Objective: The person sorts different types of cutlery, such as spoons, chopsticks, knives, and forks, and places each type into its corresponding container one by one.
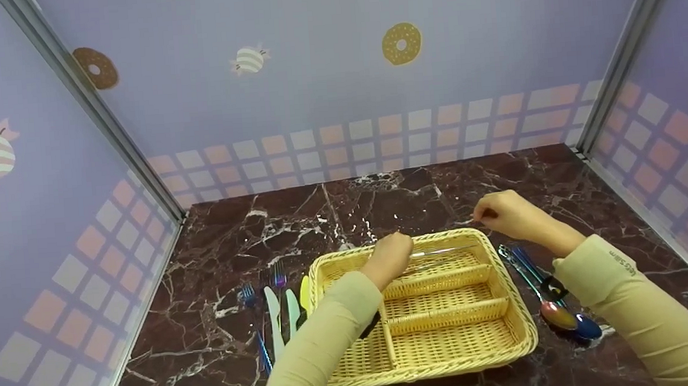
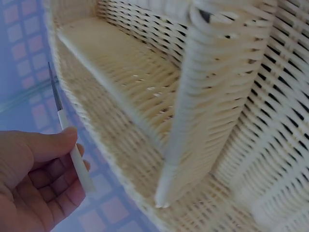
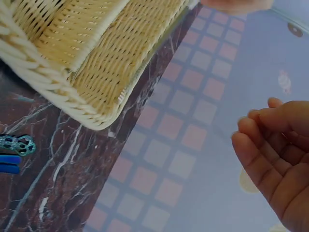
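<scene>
My left hand [image 1: 392, 253] is over the back part of a woven basket [image 1: 438, 371] with dividers. It pinches a slim white-handled piece of cutlery [image 2: 77, 164] between thumb and fingers. Its narrow metal end points right across the rear compartment in the head view; seen edge-on in the left wrist view, its exact kind is unclear. Beyond the basket's back right corner, my right hand [image 1: 510, 213] hovers with loosely curled fingers. Nothing shows between those fingers [image 3: 260, 159] in the right wrist view.
Left of the basket lie blue forks [image 1: 248, 295], a whitish knife [image 1: 275, 319], a mint one [image 1: 293, 310] and a yellow utensil [image 1: 305, 292]. On the right are a pinkish-gold spoon [image 1: 558, 315] and a blue spoon [image 1: 587, 326]. Patterned walls [image 1: 324, 85] enclose the dark marbled table [image 1: 208, 323].
</scene>
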Tool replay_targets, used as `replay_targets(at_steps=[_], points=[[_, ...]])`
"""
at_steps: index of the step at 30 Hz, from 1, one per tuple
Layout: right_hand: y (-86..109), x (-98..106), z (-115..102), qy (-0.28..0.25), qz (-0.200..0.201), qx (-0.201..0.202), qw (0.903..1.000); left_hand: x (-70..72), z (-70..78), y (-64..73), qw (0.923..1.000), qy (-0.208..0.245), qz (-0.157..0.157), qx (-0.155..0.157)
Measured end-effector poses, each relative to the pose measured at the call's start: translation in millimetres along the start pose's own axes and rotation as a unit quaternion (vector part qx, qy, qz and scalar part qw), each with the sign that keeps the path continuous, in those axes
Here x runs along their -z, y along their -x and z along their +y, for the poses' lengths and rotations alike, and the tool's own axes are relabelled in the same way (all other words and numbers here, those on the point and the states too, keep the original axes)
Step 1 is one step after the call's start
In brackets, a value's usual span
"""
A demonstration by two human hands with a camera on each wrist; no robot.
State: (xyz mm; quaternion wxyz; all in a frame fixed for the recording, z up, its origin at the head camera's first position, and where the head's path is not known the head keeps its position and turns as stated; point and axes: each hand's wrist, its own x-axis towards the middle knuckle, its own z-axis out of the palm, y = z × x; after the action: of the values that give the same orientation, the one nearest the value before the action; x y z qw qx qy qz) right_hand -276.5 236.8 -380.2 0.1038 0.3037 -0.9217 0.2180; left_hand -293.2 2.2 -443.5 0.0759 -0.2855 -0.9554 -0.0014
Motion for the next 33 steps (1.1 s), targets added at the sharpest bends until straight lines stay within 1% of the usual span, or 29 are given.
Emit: replay_targets(at_steps=[2, 3, 4, 5, 6, 8, 9, 10, 11, 12, 13, 14, 15, 16, 17, 18, 19, 21, 22, 25, 26, 27, 28, 29, 30, 31, 32, 33], points=[[2.6, 0, 4, -0.008, 0.006, -0.008, 0.9999, -10.3, -0.1, -6.2, 0.9994, -0.012, -0.026, 0.02], [4.0, 0, 5, -0.012, 0.008, -0.012, 0.9998, -34.7, -5.5, -16.0, 0.9993, -0.025, -0.015, 0.023], [5.2, -1, 7, -0.013, 0.011, -0.015, 0.9998, -67.7, -12.9, -30.2, 0.999, -0.032, -0.014, 0.029], [6.5, -1, 8, -0.013, 0.011, -0.017, 0.9997, -70.7, -12.8, -32.0, 0.9985, -0.032, -0.025, 0.037], [7.6, 0, 10, -0.012, 0.012, -0.019, 0.9997, -88.4, -17.6, -38.6, 0.9987, -0.036, -0.012, 0.033], [9.9, 0, 12, -0.011, 0.013, -0.024, 0.9996, -102.0, -18.9, -48.4, 0.9973, -0.04, -0.042, 0.046], [11.0, 1, 13, -0.01, 0.013, -0.026, 0.9995, -112.2, -20.8, -53.8, 0.9971, -0.041, -0.044, 0.046], [12.0, 1, 14, -0.009, 0.013, -0.029, 0.9995, -98.5, -14.1, -50.3, 0.9956, -0.039, -0.066, 0.054], [13.1, 1, 15, -0.009, 0.011, -0.032, 0.9994, -88.7, -10.6, -47.4, 0.9957, -0.043, -0.066, 0.049], [14.0, 1, 16, -0.008, 0.011, -0.034, 0.9993, -103.5, -13.4, -56.1, 0.9951, -0.049, -0.072, 0.047], [15.0, 1, 17, -0.008, 0.01, -0.035, 0.9993, -103.5, -11.1, -59.7, 0.9922, -0.052, -0.1, 0.054], [15.8, 1, 18, -0.008, 0.009, -0.037, 0.9993, -115.6, -13.2, -66.0, 0.9922, -0.056, -0.098, 0.052], [16.5, 1, 18, -0.009, 0.008, -0.037, 0.9992, -128.1, -15.7, -71.2, 0.9939, -0.064, -0.079, 0.043], [17.1, 1, 19, -0.01, 0.008, -0.037, 0.9992, -134.1, -16.8, -74.9, 0.9938, -0.063, -0.08, 0.044], [17.5, 1, 19, -0.01, 0.008, -0.037, 0.9992, -144.5, -21.1, -80.7, 0.9932, -0.06, -0.088, 0.046], [18.0, 1, 19, -0.011, 0.008, -0.036, 0.9993, -143.4, -21.1, -82.0, 0.9911, -0.054, -0.108, 0.056], [18.4, 1, 20, -0.012, 0.008, -0.035, 0.9993, -146.8, -22.2, -83.8, 0.9904, -0.05, -0.112, 0.062], [19.4, 1, 21, -0.011, 0.009, -0.032, 0.9994, -159.8, -27.1, -88.7, 0.9922, -0.036, -0.098, 0.068], [19.9, 1, 21, -0.01, 0.01, -0.031, 0.9994, -163.2, -28.9, -90.8, 0.9903, -0.025, -0.112, 0.078], [21.5, 2, 23, -0.011, 0.009, -0.033, 0.9994, -190.8, -38.0, -101.7, 0.9918, -0.017, -0.099, 0.079], [22.1, 2, 24, -0.013, 0.008, -0.036, 0.9992, -198.6, -40.5, -104.3, 0.993, -0.014, -0.089, 0.076], [22.6, 2, 25, -0.014, 0.008, -0.039, 0.9991, -202.6, -42.0, -106.0, 0.9926, -0.011, -0.092, 0.078], [23.2, 2, 25, -0.016, 0.006, -0.042, 0.999, -197.7, -39.2, -103.0, 0.9908, -0.011, -0.102, 0.088], [23.8, 3, 26, -0.017, 0.004, -0.045, 0.9988, -198.9, -39.7, -103.0, 0.9917, -0.009, -0.096, 0.085], [24.5, 3, 27, -0.019, 0.002, -0.048, 0.9986, -194.3, -38.6, -101.5, 0.9912, -0.005, -0.1, 0.087], [25.2, 3, 27, -0.02, 0.0, -0.051, 0.9985, -181.6, -35.3, -97.6, 0.9899, -0.001, -0.111, 0.089], [26.0, 4, 28, -0.023, -0.003, -0.054, 0.9983, -170.5, -32.3, -91.7, 0.9926, -0.003, -0.094, 0.077], [27.0, 4, 29, -0.023, -0.006, -0.056, 0.9982, -151.8, -27.0, -85.0, 0.9916, -0.001, -0.104, 0.077]])
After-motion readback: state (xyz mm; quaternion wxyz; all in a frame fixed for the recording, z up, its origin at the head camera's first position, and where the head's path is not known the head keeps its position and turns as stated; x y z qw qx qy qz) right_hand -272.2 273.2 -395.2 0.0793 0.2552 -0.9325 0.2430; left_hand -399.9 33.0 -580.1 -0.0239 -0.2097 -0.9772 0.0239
